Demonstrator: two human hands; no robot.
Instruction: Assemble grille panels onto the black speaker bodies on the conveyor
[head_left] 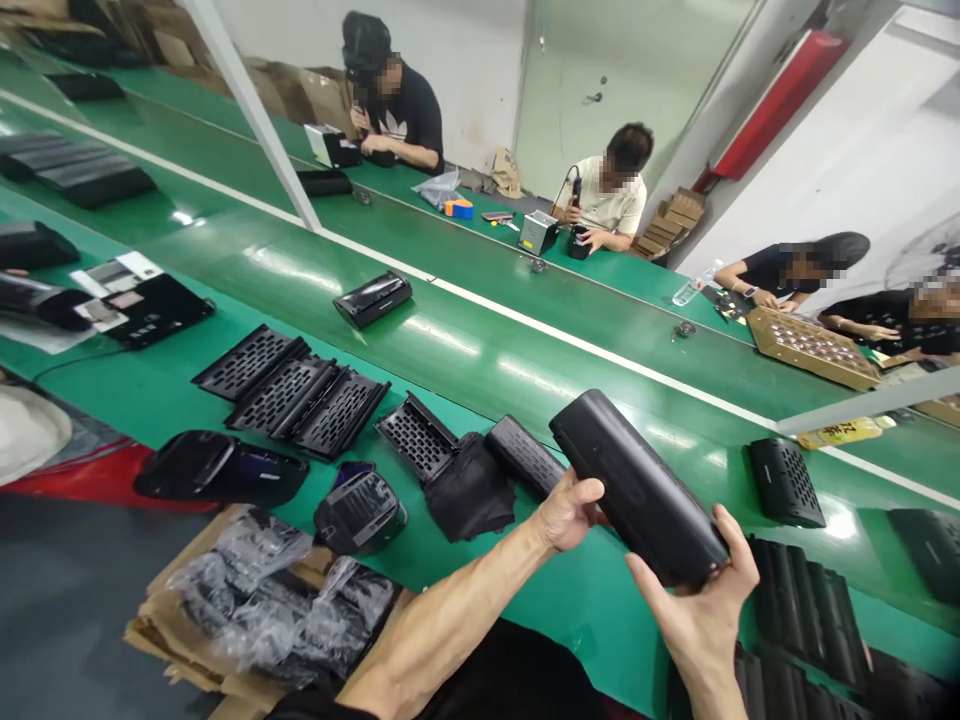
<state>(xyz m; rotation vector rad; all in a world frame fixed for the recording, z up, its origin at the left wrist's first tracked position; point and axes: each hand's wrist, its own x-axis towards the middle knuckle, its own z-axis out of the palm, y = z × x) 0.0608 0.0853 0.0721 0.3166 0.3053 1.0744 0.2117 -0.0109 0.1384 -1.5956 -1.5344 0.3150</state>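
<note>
— Item one: in your hands?
— Casing [637,480], one, black, elongated, held tilted above the green counter [420,562]. Your left hand [562,515] pinches its long side, thumb on the facing surface. Your right hand [709,605] is spread about its near end, thumb apart from fingers.
— Left of the casing?
— Perforated unit [525,455], one, just beside your left hand. Farther left: cloth [472,490], black, one, touching a grille [421,440]. Well left of the casing: row of grilles [283,392], three.
— Right of the casing?
— Speaker [786,482], one, perforated, on the belt [487,340]. Nearer you, right of the casing: black shells [810,610], several, side by side.
</note>
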